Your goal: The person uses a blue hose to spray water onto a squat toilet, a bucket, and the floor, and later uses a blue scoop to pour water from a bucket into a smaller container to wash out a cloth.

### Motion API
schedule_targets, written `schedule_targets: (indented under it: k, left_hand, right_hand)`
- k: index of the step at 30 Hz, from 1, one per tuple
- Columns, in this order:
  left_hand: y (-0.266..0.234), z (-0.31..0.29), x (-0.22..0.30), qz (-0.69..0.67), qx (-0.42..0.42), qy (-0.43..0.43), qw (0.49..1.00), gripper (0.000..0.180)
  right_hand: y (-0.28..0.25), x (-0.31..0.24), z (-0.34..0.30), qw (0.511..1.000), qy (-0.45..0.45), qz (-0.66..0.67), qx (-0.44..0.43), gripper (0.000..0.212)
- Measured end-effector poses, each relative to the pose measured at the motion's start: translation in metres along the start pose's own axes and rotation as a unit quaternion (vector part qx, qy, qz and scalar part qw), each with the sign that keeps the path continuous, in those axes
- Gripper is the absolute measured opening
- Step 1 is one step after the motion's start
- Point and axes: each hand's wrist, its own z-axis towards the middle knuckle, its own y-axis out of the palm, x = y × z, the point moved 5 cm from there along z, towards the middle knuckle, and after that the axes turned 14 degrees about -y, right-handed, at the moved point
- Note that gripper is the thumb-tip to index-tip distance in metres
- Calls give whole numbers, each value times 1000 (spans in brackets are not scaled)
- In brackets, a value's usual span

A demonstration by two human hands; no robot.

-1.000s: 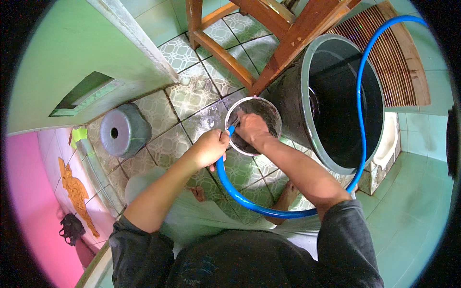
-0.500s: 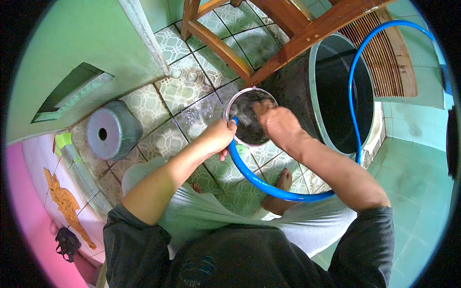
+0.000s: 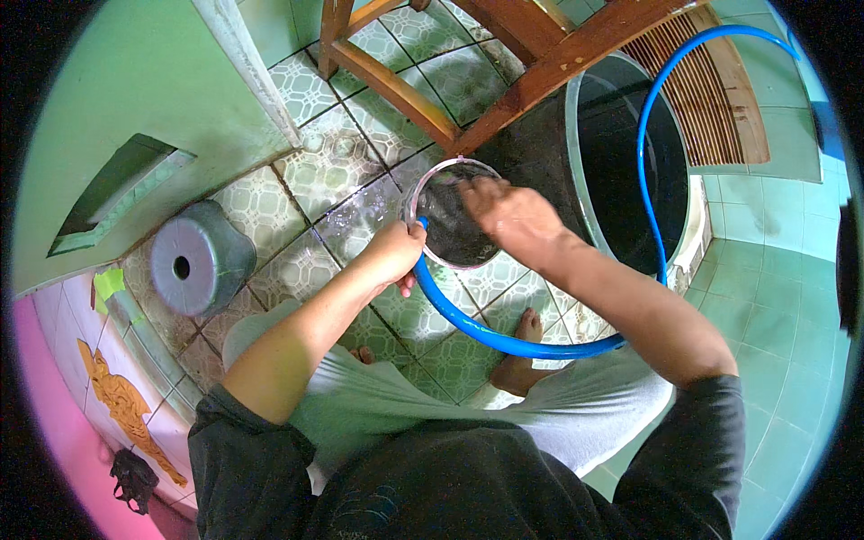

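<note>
A small round bucket (image 3: 457, 241) with a pale rim and dark inside stands on the floor tiles before me. My left hand (image 3: 398, 256) is closed around the end of a blue hose (image 3: 490, 337) at the bucket's left rim, the thumb on top. From there the hose curves under my right forearm. My right hand (image 3: 515, 216) reaches over the bucket's right rim, its fingers stretched down inside and apparently holding nothing. Its fingertips are partly blurred. Whether water flows from the hose cannot be made out.
A large dark barrel (image 3: 576, 171) lies at the right, its mouth facing right. Behind it are a wooden frame (image 3: 396, 85) and a slatted board (image 3: 697, 99). A grey plastic stool (image 3: 202, 256) stands at left. Wet floor tiles (image 3: 355, 211) lie beside the bucket.
The whole view has shifted slightly, so most things sit a little further left. My right hand has moved slightly within the bucket's mouth; my left hand keeps its grip on the hose.
</note>
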Motion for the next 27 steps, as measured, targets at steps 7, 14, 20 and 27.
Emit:
schedule_targets:
  k: [7,14,20,27]
  left_hand:
    - [4,1,1,3,-10,9,1000,41]
    - [10,2,4,-4,-30,13,999,40]
    - [9,-8,3,4,-23,11,1000,38]
    - [17,-22,13,25,11,39,999,39]
  right_hand:
    - [13,12,2,991,92,-84,-48,36]
    - [18,9,7,986,78,-90,-117,35]
    - [23,9,-5,973,100,22,-207,17]
    - [40,13,-9,968,103,65,-219,18]
